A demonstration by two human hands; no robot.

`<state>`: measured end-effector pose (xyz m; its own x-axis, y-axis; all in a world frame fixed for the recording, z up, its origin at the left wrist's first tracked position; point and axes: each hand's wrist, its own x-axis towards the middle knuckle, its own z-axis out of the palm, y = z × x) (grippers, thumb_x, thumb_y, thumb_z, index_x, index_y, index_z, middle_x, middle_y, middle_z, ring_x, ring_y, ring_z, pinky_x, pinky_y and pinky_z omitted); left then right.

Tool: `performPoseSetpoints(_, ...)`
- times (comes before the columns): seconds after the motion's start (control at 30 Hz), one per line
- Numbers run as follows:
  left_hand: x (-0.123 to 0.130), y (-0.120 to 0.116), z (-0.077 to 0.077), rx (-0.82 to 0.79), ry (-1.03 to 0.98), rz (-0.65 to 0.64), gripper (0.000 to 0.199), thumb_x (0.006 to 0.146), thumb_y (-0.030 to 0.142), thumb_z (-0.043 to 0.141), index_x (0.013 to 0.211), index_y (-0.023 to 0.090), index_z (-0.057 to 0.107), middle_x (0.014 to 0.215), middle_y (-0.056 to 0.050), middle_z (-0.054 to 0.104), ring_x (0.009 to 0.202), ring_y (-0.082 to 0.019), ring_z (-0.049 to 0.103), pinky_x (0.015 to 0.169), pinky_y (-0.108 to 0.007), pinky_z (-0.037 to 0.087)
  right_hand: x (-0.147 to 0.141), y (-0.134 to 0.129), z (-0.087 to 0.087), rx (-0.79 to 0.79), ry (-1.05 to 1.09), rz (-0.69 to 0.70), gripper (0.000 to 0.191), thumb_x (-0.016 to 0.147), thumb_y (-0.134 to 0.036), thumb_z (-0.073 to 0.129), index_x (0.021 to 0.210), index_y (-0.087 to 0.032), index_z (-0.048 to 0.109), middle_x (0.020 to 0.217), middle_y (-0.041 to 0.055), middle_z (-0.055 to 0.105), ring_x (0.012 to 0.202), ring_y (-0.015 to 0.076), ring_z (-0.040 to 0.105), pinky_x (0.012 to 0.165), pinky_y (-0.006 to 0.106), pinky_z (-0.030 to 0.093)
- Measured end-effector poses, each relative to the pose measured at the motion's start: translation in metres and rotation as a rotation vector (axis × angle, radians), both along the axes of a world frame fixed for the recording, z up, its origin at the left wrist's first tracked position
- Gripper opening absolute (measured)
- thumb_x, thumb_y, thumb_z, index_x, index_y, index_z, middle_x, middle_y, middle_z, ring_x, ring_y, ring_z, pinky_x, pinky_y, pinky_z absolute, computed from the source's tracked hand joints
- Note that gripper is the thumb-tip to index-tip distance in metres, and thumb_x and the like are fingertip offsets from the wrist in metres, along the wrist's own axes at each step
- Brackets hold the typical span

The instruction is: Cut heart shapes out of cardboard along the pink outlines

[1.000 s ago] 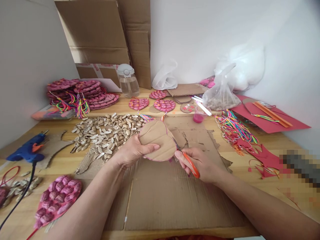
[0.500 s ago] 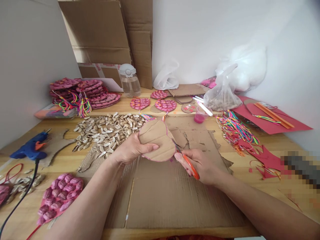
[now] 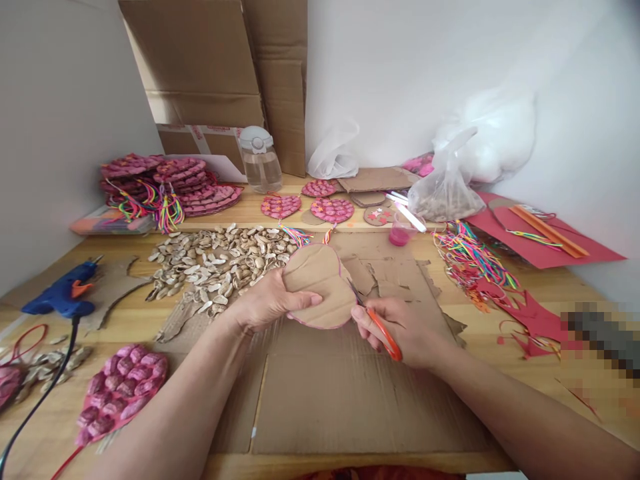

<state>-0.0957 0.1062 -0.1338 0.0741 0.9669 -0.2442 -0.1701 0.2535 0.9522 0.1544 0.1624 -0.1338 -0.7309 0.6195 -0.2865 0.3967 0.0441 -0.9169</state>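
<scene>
A rounded cardboard piece (image 3: 323, 277) with a purple outline is pinched in my left hand (image 3: 273, 303), the thumb lying on its face. My right hand (image 3: 395, 330) is wrapped round orange-handled scissors (image 3: 384, 333). The scissor blades touch the piece's right edge; whether they are parted is too small to tell. Both hands are above a large brown cardboard sheet (image 3: 350, 400).
Peanut shells (image 3: 215, 260) lie at the left, beyond a blue glue gun (image 3: 63, 293) with a cord. A water bottle (image 3: 261, 163) and pink decorated pieces (image 3: 331, 209) stand at the back. Colourful strings (image 3: 480, 257) and red paper (image 3: 543, 320) lie right.
The cardboard piece and my left hand have shifted slightly right and down. My right hand with the scissors has moved a little to the right.
</scene>
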Motion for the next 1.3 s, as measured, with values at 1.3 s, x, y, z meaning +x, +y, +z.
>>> performPoseSetpoints(1.3, -0.002, -0.001, 0.002, 0.012, -0.002, -0.055, 0.063, 0.062, 0.026, 0.09, 0.12, 0.016, 0.067, 0.108, -0.01, 0.075, 0.091, -0.025, 0.071, 0.077, -0.034, 0.058, 0.006, 0.006, 0.005, 0.025, -0.073, 0.09, 0.047, 0.092, -0.058, 0.057, 0.071, -0.017, 0.059, 0.058, -0.0015, 0.055, 0.052, 0.0108, 0.048, 0.05, 0.023, 0.034)
